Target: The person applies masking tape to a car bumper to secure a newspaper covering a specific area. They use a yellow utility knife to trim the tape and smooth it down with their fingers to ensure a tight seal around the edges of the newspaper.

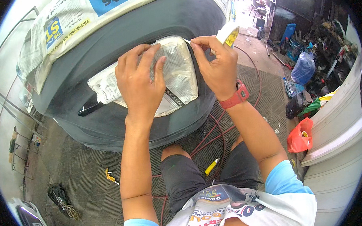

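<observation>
A grey, matte car body panel curves in front of me, and newspaper edged with pale tape covers its rounded headlight area. My left hand rests over this paper with thumb and fingers apart, its fingertips at the taped upper edge. My right hand, wearing a red watch, is closed at the paper's upper right corner. It pinches the end of a pale strip and holds a roll of masking tape with a yellow inner core. Left of the paper, a dark glossy slot shows in the panel.
More newspaper covers the surface above. A red hose crosses the mat flooring. A yellow cutter knife and a yellow-handled tool lie there. At right are a red plastic bag and piled clutter; people sit far off.
</observation>
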The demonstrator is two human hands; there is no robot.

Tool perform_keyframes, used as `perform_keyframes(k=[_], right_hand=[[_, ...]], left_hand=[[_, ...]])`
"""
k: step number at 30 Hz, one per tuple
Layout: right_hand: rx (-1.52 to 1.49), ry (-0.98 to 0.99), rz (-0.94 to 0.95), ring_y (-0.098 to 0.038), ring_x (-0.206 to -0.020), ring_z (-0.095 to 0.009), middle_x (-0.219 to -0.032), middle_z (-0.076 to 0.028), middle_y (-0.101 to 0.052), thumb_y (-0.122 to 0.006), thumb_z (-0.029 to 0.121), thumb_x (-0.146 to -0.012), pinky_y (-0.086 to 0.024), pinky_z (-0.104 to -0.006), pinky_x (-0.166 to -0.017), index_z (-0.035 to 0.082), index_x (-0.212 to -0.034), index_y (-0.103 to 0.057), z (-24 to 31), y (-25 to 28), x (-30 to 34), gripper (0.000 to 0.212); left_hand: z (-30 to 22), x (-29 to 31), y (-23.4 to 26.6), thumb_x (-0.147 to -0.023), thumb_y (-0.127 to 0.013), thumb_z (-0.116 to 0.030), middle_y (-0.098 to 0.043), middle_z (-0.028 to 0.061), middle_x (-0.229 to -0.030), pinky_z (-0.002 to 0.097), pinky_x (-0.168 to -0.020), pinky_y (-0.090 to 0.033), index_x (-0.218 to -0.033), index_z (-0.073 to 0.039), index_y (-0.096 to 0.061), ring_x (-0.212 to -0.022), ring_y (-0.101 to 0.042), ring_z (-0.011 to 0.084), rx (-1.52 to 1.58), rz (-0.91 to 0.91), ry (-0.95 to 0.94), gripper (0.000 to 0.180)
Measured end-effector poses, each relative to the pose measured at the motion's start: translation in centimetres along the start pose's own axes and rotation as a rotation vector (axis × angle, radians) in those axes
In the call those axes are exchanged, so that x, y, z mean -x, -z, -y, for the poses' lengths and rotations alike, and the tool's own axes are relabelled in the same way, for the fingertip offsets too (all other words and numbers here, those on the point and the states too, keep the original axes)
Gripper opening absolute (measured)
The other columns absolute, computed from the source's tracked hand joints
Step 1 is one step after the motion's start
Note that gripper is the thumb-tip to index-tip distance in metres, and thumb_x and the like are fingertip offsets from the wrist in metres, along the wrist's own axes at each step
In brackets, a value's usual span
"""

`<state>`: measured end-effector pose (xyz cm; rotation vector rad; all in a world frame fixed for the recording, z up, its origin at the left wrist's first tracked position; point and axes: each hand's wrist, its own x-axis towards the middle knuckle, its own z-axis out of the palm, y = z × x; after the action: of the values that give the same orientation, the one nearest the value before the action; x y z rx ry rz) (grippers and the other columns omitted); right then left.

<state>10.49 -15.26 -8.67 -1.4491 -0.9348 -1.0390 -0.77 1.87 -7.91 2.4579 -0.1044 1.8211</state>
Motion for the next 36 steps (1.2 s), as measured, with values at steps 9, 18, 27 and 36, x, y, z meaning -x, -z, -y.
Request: perform_keyframes(k=[9, 18, 27, 36], right_hand=[[0.041, 0.022, 0.028, -0.08, -0.081, -0.026, -0.093, -0.013, -0.082, -0.079, 0.0, -0.094, -0.06, -0.0373, -0.074, 0.003, -0.104, -0.08, -0.2, -0.1, -0.2, 0.01], [0.13, 0.11, 0.012, -0.078, -0.079, -0.027, -0.089, -0.012, -0.08, -0.081, 0.003, -0.093, -0.06, -0.0376, -0.073, 0.004, -0.103, -0.08, 0.1, -0.9, 0.0, 0.01], [0.098, 0.027, -0.07, -0.078, -0.078, -0.02, -0.088, -0.009, -0.082, -0.084, 0.004, -0.092, -0.057, -0.0334, -0.071, 0.005, -0.102, -0.081, -0.3, -1.5, 0.4, 0.01], [0.118, 0.059, -0.088, -0.079, -0.078, -0.026, -0.088, -0.011, -0.079, -0.084, 0.002, -0.089, -0.06, -0.0368, -0.072, 0.003, -0.099, -0.078, -0.1, -2.1, 0.5, 0.012]], left_hand=[[0.1, 0.2, 0.1, -0.095, -0.082, -0.022, -0.074, 0.0039, -0.122, 0.048, -0.104, -0.046, -0.125, -0.014, -0.081, -0.117, -0.067, 0.0301, -0.029, 0.009, -0.004, 0.031], [0.1, 0.3, 0.2, -0.096, -0.083, -0.028, -0.075, 0.0033, -0.124, 0.0472, -0.11, -0.042, -0.129, -0.019, -0.081, -0.119, -0.067, 0.0291, -0.057, 0.014, 0.004, 0.035], [0.0, 0.4, 0.4, -0.095, -0.084, -0.03, -0.074, 0.0033, -0.125, 0.0474, -0.111, -0.04, -0.13, -0.018, -0.08, -0.121, -0.066, 0.0292, -0.065, 0.027, 0.017, 0.037], [-0.1, 0.3, 0.3, -0.093, -0.085, -0.03, -0.073, 0.0037, -0.125, 0.0479, -0.111, -0.04, -0.13, -0.018, -0.079, -0.122, -0.064, 0.0293, -0.066, 0.028, 0.02, 0.039]])
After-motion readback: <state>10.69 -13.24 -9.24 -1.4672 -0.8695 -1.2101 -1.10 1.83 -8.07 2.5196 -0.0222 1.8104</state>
